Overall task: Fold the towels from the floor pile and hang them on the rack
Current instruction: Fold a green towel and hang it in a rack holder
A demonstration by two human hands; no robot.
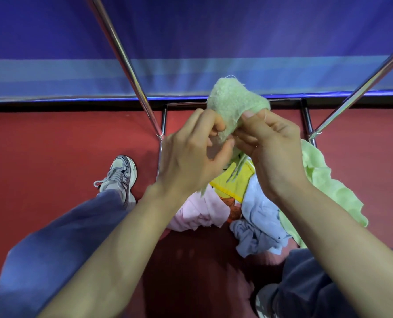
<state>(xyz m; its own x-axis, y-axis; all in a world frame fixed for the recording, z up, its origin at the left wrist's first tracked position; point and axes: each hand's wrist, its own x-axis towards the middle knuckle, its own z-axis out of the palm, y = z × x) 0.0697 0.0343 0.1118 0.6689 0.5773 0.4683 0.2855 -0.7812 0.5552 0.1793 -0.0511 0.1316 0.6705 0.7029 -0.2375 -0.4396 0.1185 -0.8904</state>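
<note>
Overhead in the head view, the green towel (234, 99) bunches just beyond both sets of fingertips and trails down between the palms. The left hand (191, 154) and right hand (271, 143) are equally near it, each pinching its edge, fingers curled, thumbs almost touching. The floor pile (255, 216) lies beneath the wrists, and the rack rail (122, 58) rises beyond.

Pale green towel (231, 101) bunched, held up above floor pile (248, 203); rack (122, 56) bare.
</note>
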